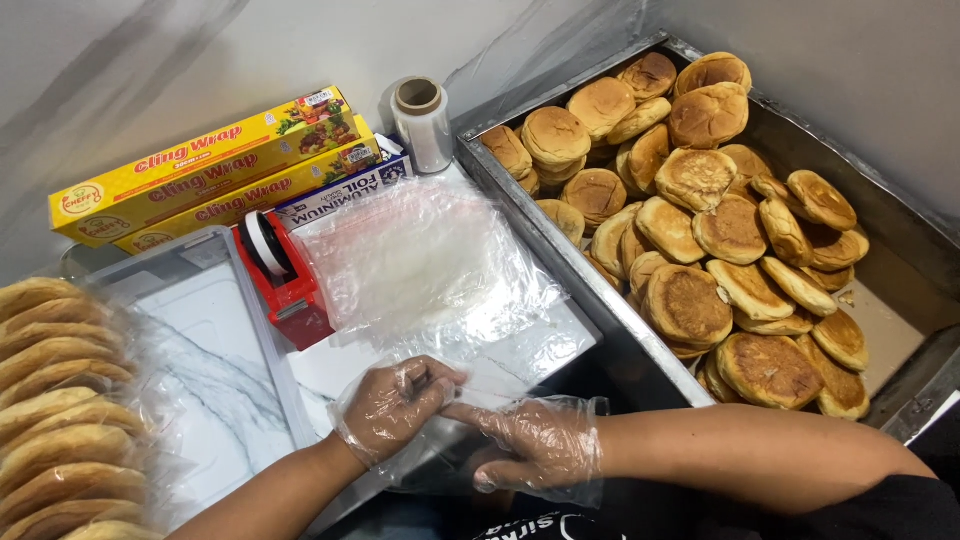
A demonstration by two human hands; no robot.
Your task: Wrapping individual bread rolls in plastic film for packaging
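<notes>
My left hand and my right hand both wear loose clear plastic gloves and meet at the near edge of the white marbled counter. The left hand's fingers are curled, pinching thin clear plastic. My right hand's index finger reaches across and touches the left hand's fingertips. Just beyond them lies a stack of clear plastic bags. A large metal tray to the right holds several round browned buns.
A red tape dispenser stands left of the bags. Long yellow wrap boxes, a blue foil box and a clear film roll line the wall. Bagged buns are stacked at the far left.
</notes>
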